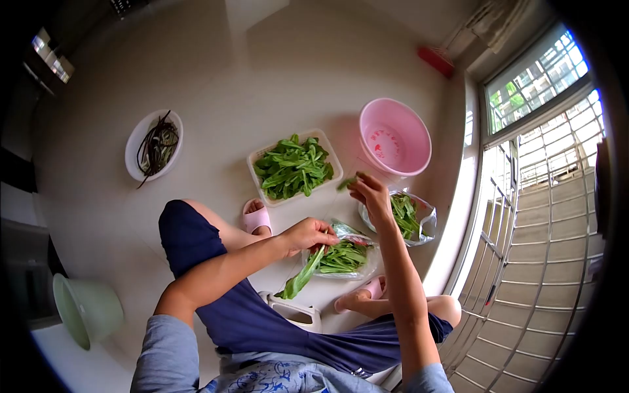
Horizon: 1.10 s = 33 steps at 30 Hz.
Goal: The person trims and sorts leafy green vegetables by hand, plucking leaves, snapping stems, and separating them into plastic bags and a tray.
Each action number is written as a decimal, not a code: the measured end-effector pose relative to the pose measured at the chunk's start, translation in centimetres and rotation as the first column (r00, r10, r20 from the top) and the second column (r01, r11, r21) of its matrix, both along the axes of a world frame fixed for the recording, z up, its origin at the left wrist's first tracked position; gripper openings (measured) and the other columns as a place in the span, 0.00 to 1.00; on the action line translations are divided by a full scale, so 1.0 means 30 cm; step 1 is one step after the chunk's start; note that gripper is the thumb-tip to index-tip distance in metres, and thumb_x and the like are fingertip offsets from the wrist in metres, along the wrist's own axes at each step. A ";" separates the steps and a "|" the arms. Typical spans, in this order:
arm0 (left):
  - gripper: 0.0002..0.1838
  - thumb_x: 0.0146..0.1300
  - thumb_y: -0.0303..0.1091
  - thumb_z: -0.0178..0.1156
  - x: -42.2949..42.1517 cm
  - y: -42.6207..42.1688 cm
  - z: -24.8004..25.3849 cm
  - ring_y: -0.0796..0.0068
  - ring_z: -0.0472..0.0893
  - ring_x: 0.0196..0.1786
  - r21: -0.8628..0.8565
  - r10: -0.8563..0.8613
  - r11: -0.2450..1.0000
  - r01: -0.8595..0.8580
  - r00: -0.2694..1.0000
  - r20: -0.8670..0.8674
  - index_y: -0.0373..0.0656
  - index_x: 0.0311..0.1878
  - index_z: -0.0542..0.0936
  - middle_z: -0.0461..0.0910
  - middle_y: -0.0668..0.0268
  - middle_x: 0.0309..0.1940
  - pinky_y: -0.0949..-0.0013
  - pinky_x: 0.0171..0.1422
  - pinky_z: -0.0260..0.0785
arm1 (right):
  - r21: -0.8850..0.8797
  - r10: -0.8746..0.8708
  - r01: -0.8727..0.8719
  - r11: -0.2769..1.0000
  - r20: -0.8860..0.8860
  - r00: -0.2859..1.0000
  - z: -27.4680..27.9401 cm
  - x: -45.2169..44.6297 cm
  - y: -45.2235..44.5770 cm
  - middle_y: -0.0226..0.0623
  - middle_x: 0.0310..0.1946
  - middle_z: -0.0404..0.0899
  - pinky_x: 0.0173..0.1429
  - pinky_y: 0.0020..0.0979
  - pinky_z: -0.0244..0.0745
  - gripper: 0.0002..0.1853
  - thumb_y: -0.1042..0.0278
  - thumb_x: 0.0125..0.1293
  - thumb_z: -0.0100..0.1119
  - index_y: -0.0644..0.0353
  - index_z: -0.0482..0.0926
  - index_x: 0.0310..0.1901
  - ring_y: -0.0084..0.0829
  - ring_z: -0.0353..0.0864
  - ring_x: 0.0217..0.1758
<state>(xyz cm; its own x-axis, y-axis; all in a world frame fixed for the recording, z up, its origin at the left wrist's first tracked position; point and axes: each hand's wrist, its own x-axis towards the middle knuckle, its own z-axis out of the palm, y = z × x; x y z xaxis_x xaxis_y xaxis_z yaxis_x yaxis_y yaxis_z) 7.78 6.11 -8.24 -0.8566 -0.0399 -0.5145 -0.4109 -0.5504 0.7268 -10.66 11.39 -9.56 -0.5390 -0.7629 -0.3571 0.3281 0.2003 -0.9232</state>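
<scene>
My left hand [308, 236] is closed on a leafy green stalk [299, 281], whose broad leaf hangs toward my lap. My right hand [371, 194] pinches a small green leaf piece [346, 184] beside the right edge of a rectangular white tub [288, 201]. Heaped in that tub are loose green leaves [295, 167]. Just below my hands lies an open plastic bag [371, 265] of long green stalks [344, 257]. Partly behind my right forearm, another clear bag [428, 226] holds more greens [405, 216].
A pink basin [395, 134] stands beyond my right hand. On the far left is a white bowl [133, 150] with dark, stringy stems [158, 145]. A pale green bucket [88, 311] tilts at lower left. A barred window [531, 216] lines the right, and a red dustpan [436, 61] lies farther back.
</scene>
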 end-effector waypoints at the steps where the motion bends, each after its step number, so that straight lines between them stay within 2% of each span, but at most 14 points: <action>1: 0.07 0.52 0.35 0.56 0.006 -0.012 0.002 0.88 0.69 0.18 -0.030 0.014 0.999 -0.014 1.000 0.001 0.41 0.30 0.74 0.72 0.72 0.17 0.86 0.20 0.56 | 0.015 0.018 -0.018 1.000 -0.015 1.000 -0.007 0.005 -0.048 0.39 0.36 0.73 0.39 0.22 0.72 0.17 0.74 0.54 0.50 0.69 0.67 0.46 0.27 0.74 0.34; 3: 0.07 0.52 0.35 0.55 0.006 -0.017 0.003 0.88 0.68 0.17 -0.024 0.047 0.999 -0.047 0.999 -0.007 0.41 0.29 0.74 0.72 0.72 0.16 0.86 0.19 0.55 | 0.101 0.024 -0.019 0.995 -0.053 0.998 -0.038 0.014 -0.092 0.41 0.38 0.72 0.40 0.23 0.72 0.17 0.76 0.53 0.49 0.71 0.67 0.46 0.29 0.74 0.35; 6: 0.07 0.52 0.34 0.55 0.006 -0.022 0.010 0.88 0.69 0.18 0.024 0.091 0.996 -0.089 0.992 -0.083 0.41 0.29 0.74 0.72 0.72 0.17 0.86 0.19 0.55 | 0.156 0.245 -0.220 0.963 -0.168 0.955 -0.130 0.011 -0.082 0.40 0.35 0.74 0.37 0.25 0.73 0.14 0.76 0.52 0.49 0.70 0.71 0.42 0.28 0.74 0.36; 9: 0.06 0.51 0.33 0.56 0.030 -0.064 0.064 0.87 0.70 0.19 0.043 0.181 0.983 -0.178 0.979 -0.091 0.41 0.30 0.74 0.72 0.72 0.18 0.86 0.20 0.56 | 0.559 0.572 -0.343 0.755 -0.303 0.762 -0.194 0.017 -0.027 0.39 0.36 0.74 0.34 0.26 0.74 0.13 0.75 0.51 0.49 0.63 0.73 0.41 0.26 0.74 0.38; 11: 0.05 0.51 0.30 0.56 0.050 -0.124 0.083 0.85 0.71 0.19 0.044 0.393 0.919 -0.391 0.916 -0.077 0.40 0.30 0.73 0.72 0.71 0.18 0.85 0.21 0.60 | 0.456 0.591 -0.396 0.797 -0.451 0.669 -0.318 0.013 -0.006 0.38 0.40 0.72 0.32 0.27 0.74 0.13 0.74 0.51 0.50 0.61 0.73 0.41 0.26 0.75 0.37; 12: 0.05 0.50 0.29 0.55 0.064 -0.162 0.082 0.85 0.71 0.20 0.082 0.527 0.849 -0.522 0.848 -0.062 0.41 0.31 0.73 0.72 0.70 0.19 0.84 0.22 0.61 | 0.289 0.467 -0.437 0.852 -0.798 0.382 -0.464 -0.003 0.004 0.38 0.44 0.70 0.29 0.28 0.74 0.13 0.73 0.51 0.50 0.60 0.73 0.41 0.29 0.76 0.35; 13: 0.05 0.51 0.29 0.55 0.081 -0.210 0.086 0.84 0.71 0.21 0.127 0.627 0.776 -0.618 0.777 -0.054 0.40 0.31 0.73 0.71 0.70 0.20 0.83 0.23 0.61 | 0.432 0.577 -0.395 0.811 -0.478 0.662 -0.380 0.058 -0.044 0.39 0.46 0.68 0.32 0.29 0.74 0.13 0.74 0.50 0.51 0.58 0.74 0.41 0.30 0.75 0.37; 15: 0.05 0.52 0.31 0.54 0.099 -0.280 0.081 0.85 0.69 0.20 0.059 0.818 0.575 -0.816 0.571 -0.075 0.41 0.31 0.74 0.71 0.70 0.18 0.83 0.21 0.58 | 0.410 0.546 -0.384 0.827 -0.427 0.721 -0.464 0.102 -0.115 0.40 0.50 0.65 0.41 0.31 0.71 0.14 0.72 0.49 0.52 0.55 0.74 0.40 0.34 0.75 0.39; 17: 0.06 0.53 0.31 0.53 0.108 -0.321 0.096 0.84 0.69 0.22 0.105 0.894 0.446 -0.889 0.437 -0.096 0.39 0.32 0.73 0.71 0.70 0.20 0.82 0.24 0.60 | 0.501 0.598 -0.339 0.796 -0.571 0.562 -0.556 0.126 -0.181 0.43 0.53 0.61 0.48 0.32 0.66 0.14 0.70 0.48 0.52 0.53 0.75 0.40 0.39 0.73 0.42; 19: 0.06 0.54 0.30 0.53 0.104 -0.339 0.109 0.83 0.69 0.23 0.100 0.914 0.402 -0.910 0.394 -0.092 0.39 0.32 0.73 0.71 0.70 0.22 0.82 0.26 0.61 | 0.576 0.599 -0.300 0.760 -0.443 0.667 -0.602 0.146 -0.229 0.45 0.54 0.60 0.55 0.32 0.61 0.14 0.69 0.48 0.53 0.55 0.75 0.40 0.41 0.65 0.52; 20: 0.06 0.54 0.30 0.53 0.091 -0.337 0.122 0.83 0.70 0.23 0.086 0.924 0.377 -0.922 0.367 -0.109 0.38 0.33 0.72 0.71 0.70 0.23 0.81 0.26 0.62 | 0.594 0.637 -0.321 0.738 -0.454 0.623 -0.615 0.148 -0.237 0.45 0.50 0.64 0.56 0.32 0.59 0.14 0.71 0.48 0.51 0.56 0.75 0.40 0.40 0.61 0.55; 23: 0.05 0.55 0.30 0.52 0.079 -0.331 0.130 0.84 0.70 0.24 0.071 0.898 0.431 -0.900 0.420 -0.132 0.39 0.33 0.72 0.71 0.71 0.26 0.81 0.26 0.62 | 0.529 0.584 -0.295 0.796 -0.543 0.603 -0.699 0.163 -0.247 0.45 0.35 0.73 0.52 0.34 0.63 0.12 0.71 0.46 0.48 0.58 0.75 0.35 0.41 0.66 0.48; 27: 0.04 0.56 0.32 0.51 0.075 -0.326 0.120 0.87 0.71 0.24 0.056 0.902 0.432 -0.900 0.430 -0.047 0.44 0.33 0.72 0.71 0.75 0.24 0.83 0.26 0.62 | 0.408 0.375 -0.131 0.904 -0.607 0.701 -0.681 0.175 -0.238 0.45 0.32 0.73 0.41 0.37 0.67 0.09 0.74 0.50 0.43 0.61 0.75 0.30 0.46 0.71 0.37; 33: 0.05 0.55 0.30 0.53 0.064 -0.309 0.081 0.83 0.70 0.25 0.077 0.882 0.467 -0.881 0.458 -0.115 0.40 0.33 0.72 0.72 0.69 0.27 0.80 0.28 0.64 | 0.267 0.266 -0.105 0.958 -0.686 0.677 -0.573 0.100 -0.289 0.47 0.32 0.73 0.40 0.37 0.67 0.09 0.74 0.50 0.45 0.61 0.75 0.31 0.47 0.72 0.37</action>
<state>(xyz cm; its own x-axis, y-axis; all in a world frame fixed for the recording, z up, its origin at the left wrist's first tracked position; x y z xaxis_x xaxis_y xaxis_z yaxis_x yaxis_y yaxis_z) 9.70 -3.16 -5.82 -0.4194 -0.8079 -0.4139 0.3851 -0.5713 0.7248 -7.66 2.72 -26.76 -0.5446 -0.8352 -0.0757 -0.4710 0.3793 -0.7965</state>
